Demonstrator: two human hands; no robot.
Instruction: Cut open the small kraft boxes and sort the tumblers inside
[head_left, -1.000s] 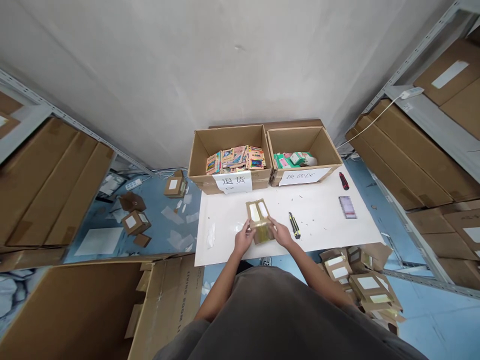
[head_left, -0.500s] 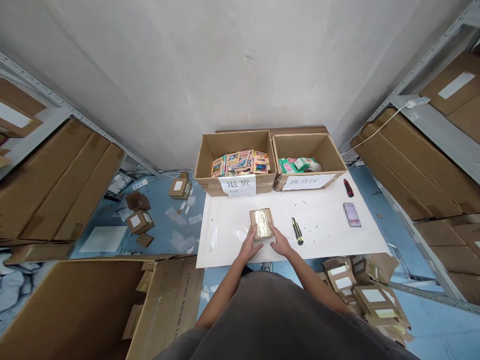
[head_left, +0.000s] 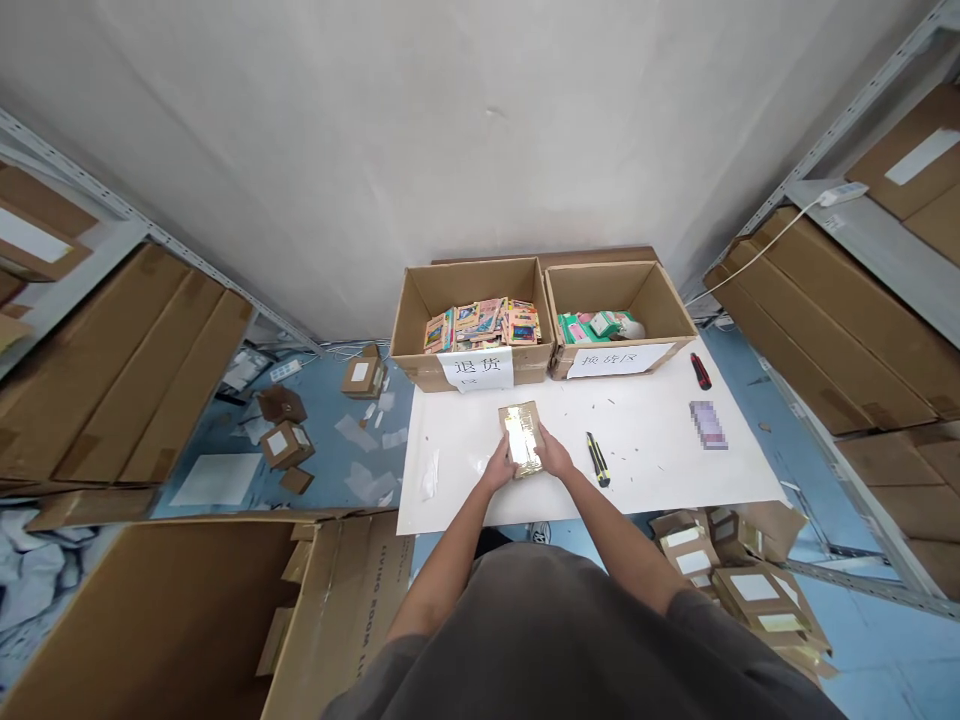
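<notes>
A small cardboard box (head_left: 523,437) with shiny clear tape across its top is held between my two hands over the white table (head_left: 465,505). On its left side my left hand (head_left: 500,465) grips the lower edge. My right hand (head_left: 553,455) closes on the right side, fingers partly hidden by the box. To the right of my right hand lies a yellow-and-black utility knife (head_left: 598,459). A scrap of clear plastic (head_left: 430,474) lies on the table to the left.
At the table's back stand two open cartons with paper signs: the left carton (head_left: 480,366) holds colourful packs, the right carton (head_left: 621,358) green and pink packs. A red knife (head_left: 701,372) lies far right. A large open carton (head_left: 187,600) stands lower left; several boxes (head_left: 754,587) lie lower right.
My hands have moved from lying beside the box's lower edge to gripping both its sides. The box appears slightly raised and tilted.
</notes>
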